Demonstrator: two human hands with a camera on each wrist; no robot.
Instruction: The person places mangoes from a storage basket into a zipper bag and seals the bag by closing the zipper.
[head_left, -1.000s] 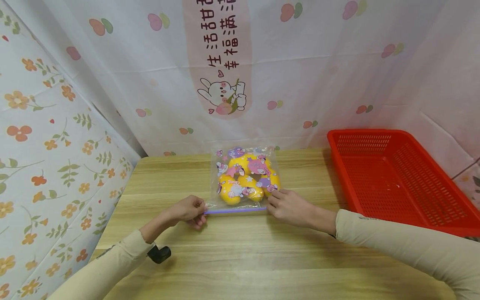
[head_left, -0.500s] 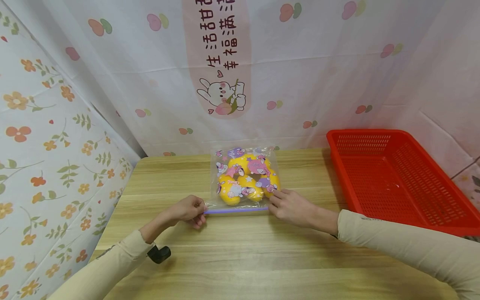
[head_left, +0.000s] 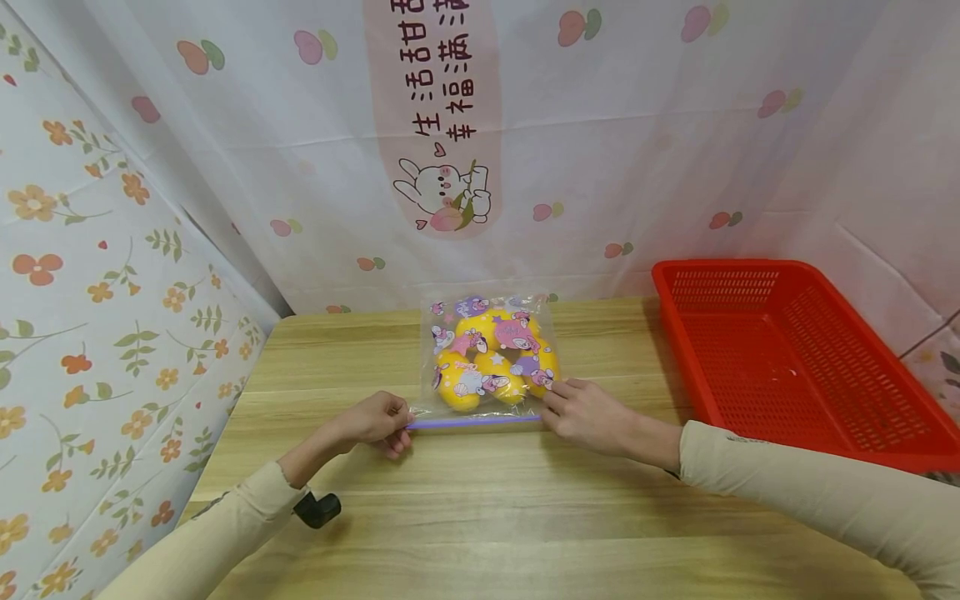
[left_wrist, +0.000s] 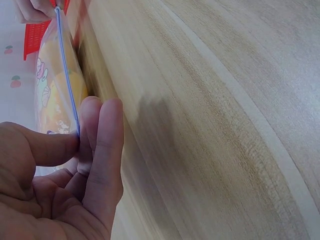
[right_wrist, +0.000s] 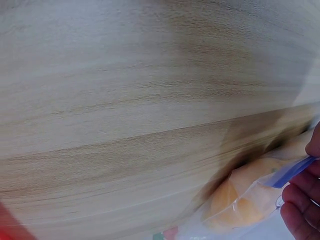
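A clear zip bag [head_left: 429, 375] printed with pink and purple cartoon figures lies on the table, its purple zip strip [head_left: 472, 424] along the near side. Several smooth, rounded yellow things [head_left: 459, 390] fill it; the print partly hides them. At the strip's left end my left hand [head_left: 377, 421] pinches the edge between thumb and fingers, as the left wrist view shows from close by. My right hand [head_left: 588, 417] pinches the strip near its right end. In the right wrist view, the thumb and fingers [right_wrist: 302, 200] hold the purple strip [right_wrist: 292, 174] from both sides.
A red slotted plastic basket [head_left: 693, 367] stands right of the bag. The wooden table [head_left: 480, 517] ends at a white printed curtain [head_left: 600, 167] behind, with a floral cloth [head_left: 112, 333] on the left. A black object [head_left: 318, 510] sits at the left wrist.
My right hand has slid slightly to the right along the zip strip, baring a little more of it. The left hand stays in place at the other end.
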